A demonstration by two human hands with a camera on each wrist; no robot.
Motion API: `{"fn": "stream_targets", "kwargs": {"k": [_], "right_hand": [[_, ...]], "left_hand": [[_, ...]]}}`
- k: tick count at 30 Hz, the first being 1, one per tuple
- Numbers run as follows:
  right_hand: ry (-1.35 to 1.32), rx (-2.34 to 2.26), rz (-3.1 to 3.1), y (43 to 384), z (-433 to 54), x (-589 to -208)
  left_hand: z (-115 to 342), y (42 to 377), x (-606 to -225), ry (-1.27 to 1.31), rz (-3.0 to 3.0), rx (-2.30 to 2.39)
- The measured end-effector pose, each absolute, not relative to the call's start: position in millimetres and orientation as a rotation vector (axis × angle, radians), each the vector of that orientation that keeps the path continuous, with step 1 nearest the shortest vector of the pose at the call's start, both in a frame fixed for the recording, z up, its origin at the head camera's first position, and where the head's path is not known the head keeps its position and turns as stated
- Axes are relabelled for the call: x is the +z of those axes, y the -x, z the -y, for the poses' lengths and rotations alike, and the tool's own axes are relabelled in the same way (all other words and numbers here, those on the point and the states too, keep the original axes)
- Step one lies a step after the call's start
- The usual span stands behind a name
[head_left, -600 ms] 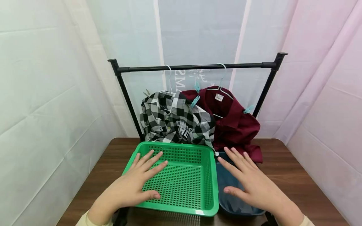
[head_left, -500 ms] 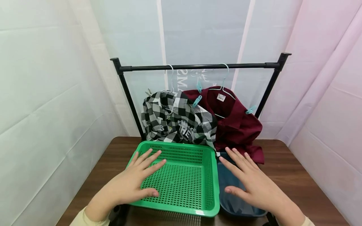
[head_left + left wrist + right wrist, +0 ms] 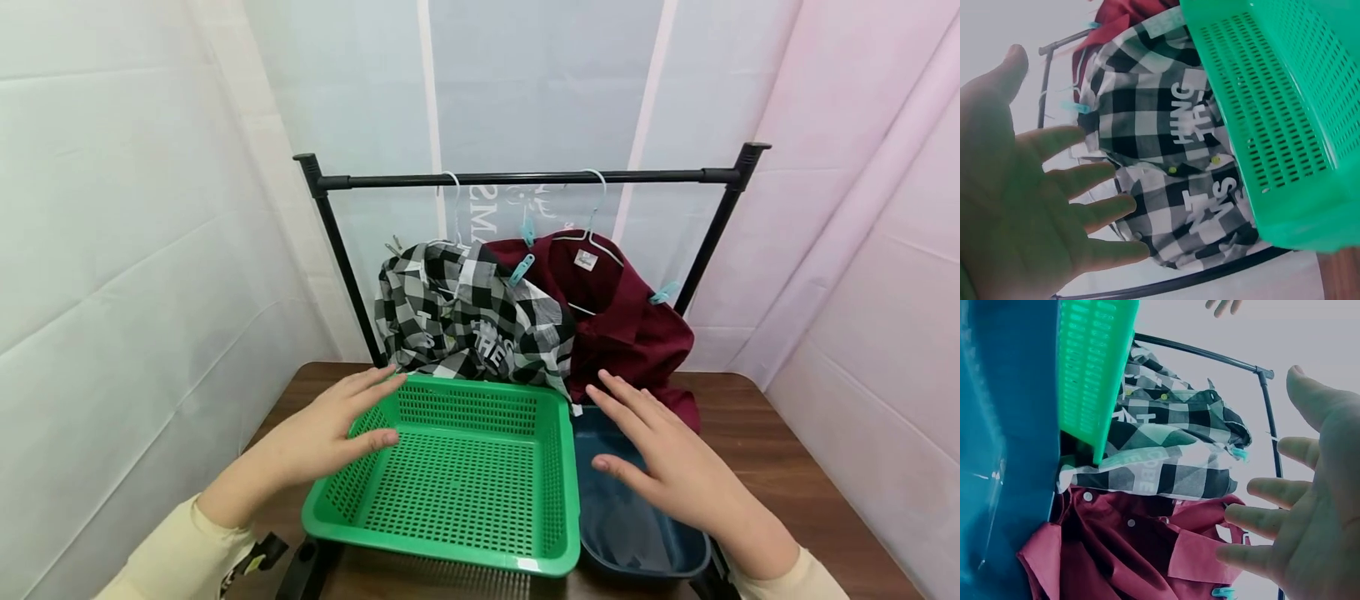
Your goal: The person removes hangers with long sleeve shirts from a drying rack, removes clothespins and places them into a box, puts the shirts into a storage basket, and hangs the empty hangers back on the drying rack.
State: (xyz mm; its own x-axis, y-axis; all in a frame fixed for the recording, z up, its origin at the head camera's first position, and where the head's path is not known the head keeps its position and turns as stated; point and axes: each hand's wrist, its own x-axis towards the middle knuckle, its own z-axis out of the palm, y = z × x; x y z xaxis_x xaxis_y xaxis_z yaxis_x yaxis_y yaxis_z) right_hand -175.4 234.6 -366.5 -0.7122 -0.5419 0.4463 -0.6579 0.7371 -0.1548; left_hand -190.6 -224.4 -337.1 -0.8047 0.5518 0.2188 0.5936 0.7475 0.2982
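My left hand (image 3: pixel 322 433), fingers extended and thumb apart, is above the left rim of a green perforated plastic basket (image 3: pixel 465 475). It holds nothing. My right hand (image 3: pixel 667 467) hovers with straight fingers over a dark blue basin (image 3: pixel 622 529) beside the basket, its palm visible in the right wrist view. Behind the containers, a black-and-white checked shirt (image 3: pixel 457 312) with white lettering hangs at left. A maroon shirt (image 3: pixel 622 325) hangs at right, partly behind the checked one. Blue clothespins (image 3: pixel 522 269) pinch both shirts at the shoulders.
A black clothes rack (image 3: pixel 525 178) stands at the back of the brown wooden table (image 3: pixel 750 450), carrying both hangers (image 3: pixel 592 204) on its bar. White cloth curtains (image 3: pixel 150 208) enclose the left, back and right sides.
My left hand has moved left and up, turning away from over the basket, baring its left corner. My right hand has lifted slightly and tilted. Basket, basin and shirts stay in place.
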Motion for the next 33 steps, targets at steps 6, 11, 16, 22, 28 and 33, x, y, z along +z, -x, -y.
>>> {"fn": "stream_targets", "kwargs": {"k": [6, 11, 16, 22, 28, 33], "right_hand": [[-0.879, 0.452, 2.578, 178.5, -234.3, -357.9], [-0.85, 0.426, 2.552, 184.3, -233.1, -353.3], [-0.83, 0.436, 2.512, 192.0, -231.5, -346.2], [-0.793, 0.49, 2.514, 198.9, -231.5, -335.9], [-0.784, 0.546, 2.529, 204.7, -230.2, -326.6], [-0.773, 0.625, 2.536, 213.9, -226.6, -318.4]], "left_hand": [[230.4, 202.7, -322.7, 0.81, 2.782, -0.694], [236.3, 216.0, -311.2, 0.62, 2.746, -0.873], [246.3, 231.5, -301.4, 0.444, 2.762, -1.09], [260.3, 256.8, -292.4, 0.266, 2.73, -1.388], [266.1, 277.2, -285.7, 0.141, 2.621, -1.563], [268.6, 289.1, -277.5, 0.033, 2.57, -1.551]]}}
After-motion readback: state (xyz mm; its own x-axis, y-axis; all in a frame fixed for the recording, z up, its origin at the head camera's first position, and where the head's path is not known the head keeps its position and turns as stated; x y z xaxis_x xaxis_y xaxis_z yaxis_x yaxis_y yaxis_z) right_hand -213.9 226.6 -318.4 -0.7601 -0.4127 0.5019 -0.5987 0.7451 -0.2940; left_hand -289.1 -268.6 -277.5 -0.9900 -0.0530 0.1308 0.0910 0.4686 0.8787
